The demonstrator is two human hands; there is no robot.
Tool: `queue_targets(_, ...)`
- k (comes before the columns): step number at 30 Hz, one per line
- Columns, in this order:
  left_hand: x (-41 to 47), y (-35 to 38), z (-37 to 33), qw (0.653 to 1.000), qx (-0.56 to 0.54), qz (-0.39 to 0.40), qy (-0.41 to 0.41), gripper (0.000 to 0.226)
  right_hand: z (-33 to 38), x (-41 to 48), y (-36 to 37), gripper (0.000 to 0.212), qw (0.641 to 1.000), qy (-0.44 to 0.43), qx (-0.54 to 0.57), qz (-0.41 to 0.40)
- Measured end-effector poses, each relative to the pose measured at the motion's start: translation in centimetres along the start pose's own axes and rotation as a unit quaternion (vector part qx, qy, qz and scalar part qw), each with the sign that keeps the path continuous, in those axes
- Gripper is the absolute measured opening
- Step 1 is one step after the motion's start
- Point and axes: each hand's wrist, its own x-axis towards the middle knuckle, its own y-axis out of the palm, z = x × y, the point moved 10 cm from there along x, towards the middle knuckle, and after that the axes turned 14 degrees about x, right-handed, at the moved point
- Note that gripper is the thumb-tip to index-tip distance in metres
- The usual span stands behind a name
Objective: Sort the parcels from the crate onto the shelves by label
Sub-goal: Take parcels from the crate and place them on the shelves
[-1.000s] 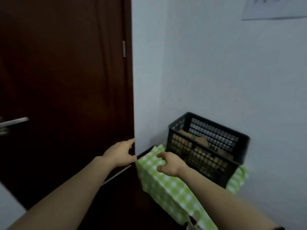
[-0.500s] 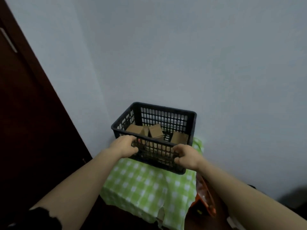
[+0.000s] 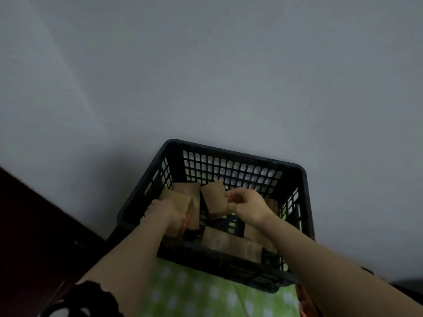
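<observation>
reaching among parcels, crate walls around

Both your bare forearms reach forward; your left hand curls palm-down, your right hand pinches.

Blurred all over, dim, soft at every edge. Labels on the brown parcels too smeared to read. Fingertips of the left hand buried behind a parcel at the left; grip not to be told. Right hand curled at the edge of the middle parcel, contact lost in blur. Floor of the black crate mostly covered by parcels and forearms. Green checked cloth cut by the bottom edge. Orange thing at lower right half hidden behind the right forearm, unidentifiable. Dark patterned sleeve clipped at the bottom.
</observation>
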Motion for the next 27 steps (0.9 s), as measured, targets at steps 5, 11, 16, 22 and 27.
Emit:
queue_targets(5,5.7,1.7,-0.2,0.996,0.036,0.061,-0.06,0.121,-2.5,5.7,2.1,0.031,0.997,0.067,0.014,0.025)
queue_targets(11,8.8,4.3,0.7,0.99,0.008,0.081,-0.118,0.127,-5.3,8.4,2.5,0.031,0.992,0.115,0.023,0.052)
queue_targets(16,8.4,3.4,-0.9,0.991,-0.082,0.052,-0.091,0.13,-6.5,8.3,2.2,0.032,0.991,0.111,0.03,0.074)
queue_targets(22,2.6,-2.5,-4.7,0.906,-0.421,0.032,0.028,0.097,-4.5,6.5,-2.7,0.041,0.986,0.082,0.143,-0.014)
queue_targets(27,-8.0,-6.5,-5.2,0.764,-0.625,0.067,0.148,0.066,-1.1,1.8,-2.0,0.083,0.92,0.124,0.353,0.115)
